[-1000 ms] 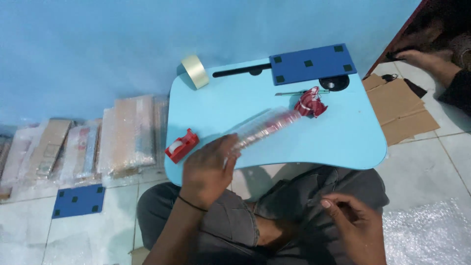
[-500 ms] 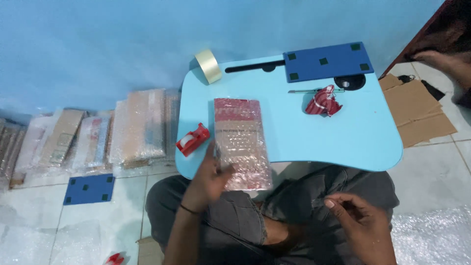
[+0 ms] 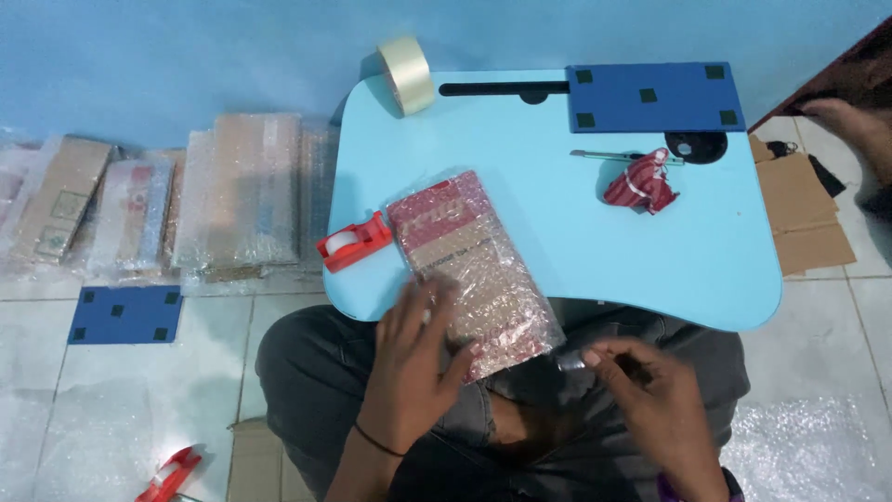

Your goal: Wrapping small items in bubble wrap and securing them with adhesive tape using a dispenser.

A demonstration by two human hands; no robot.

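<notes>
Overhead view of a seated person at a light-blue lap table [image 3: 650, 270]. The left hand [image 3: 418, 358] lies flat, fingers spread, on the near end of a bubble-wrapped packet [image 3: 472, 270] — red at the far end, tan band across the middle — which rests diagonally on the table with its near end overhanging the front edge. The right hand [image 3: 650, 395] hovers just beside that overhang, fingertips pinched on something small and blurred; what it is cannot be told. The step in hand appears to be sealing the wrap; the next move likely calls for pressing along the loose edge while the left hand steadies.

A red tape dispenser [image 3: 353, 242] sits touching the packet's left side — a clear tape roll [image 3: 406, 63] stands at the far edge. Wrapped packets [image 3: 242, 191] line the floor to the left.
</notes>
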